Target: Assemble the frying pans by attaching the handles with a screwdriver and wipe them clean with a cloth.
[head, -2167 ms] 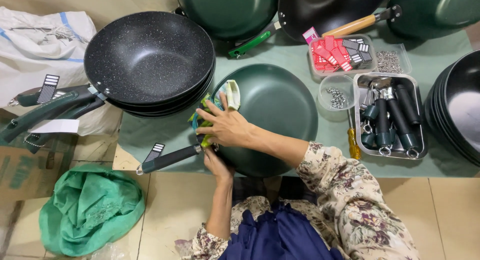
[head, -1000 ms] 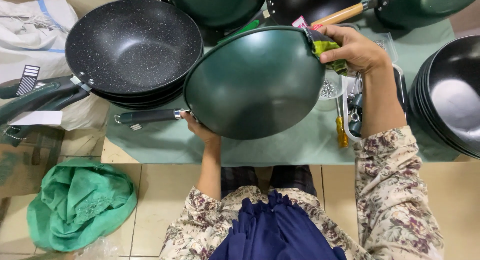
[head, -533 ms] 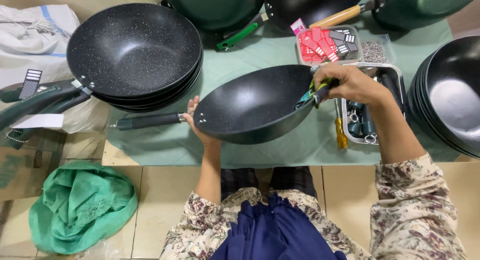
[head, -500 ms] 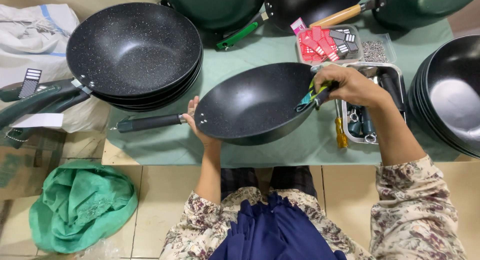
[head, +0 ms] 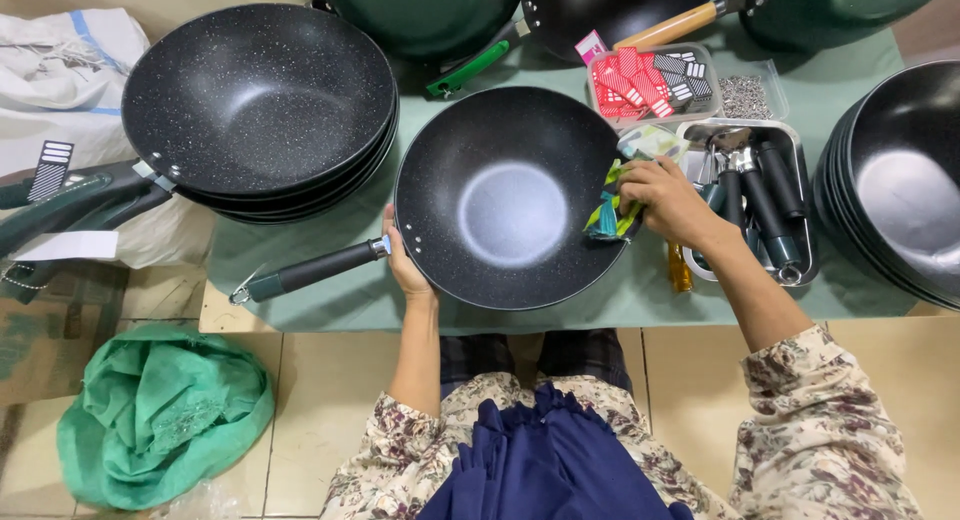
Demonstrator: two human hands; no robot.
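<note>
Resting now mouth-up on the green-covered worktop [head: 300, 280], the dark speckled wok [head: 510, 198] shows its black inside, where a second ago it was lifted and tipped with its green underside toward the camera; the turning-over seems finished, and the work has passed to the inner surface. The left hand [head: 405, 265] grips the wok's rim just beside the root of its long dark handle [head: 310, 270], fingers curled around the edge to steady it. The right hand [head: 665, 200] has come down to the right inner wall, its fingers closed on a folded cloth of yellow, green and blue [head: 605, 215] that presses against the coating near the rim. To the left stands a stack of matching speckled woks [head: 260, 100], close to the held one but not touching it; to the right, another stack of black pans [head: 900, 180]. Just behind the right hand lies a metal tray of dark handles [head: 760, 200], and beyond it a clear tray of red and grey tags [head: 645, 80] and a small box of screws [head: 745, 95]. The handle tray crowds the right wrist. On the floor lies a crumpled green bag [head: 160, 415].
</note>
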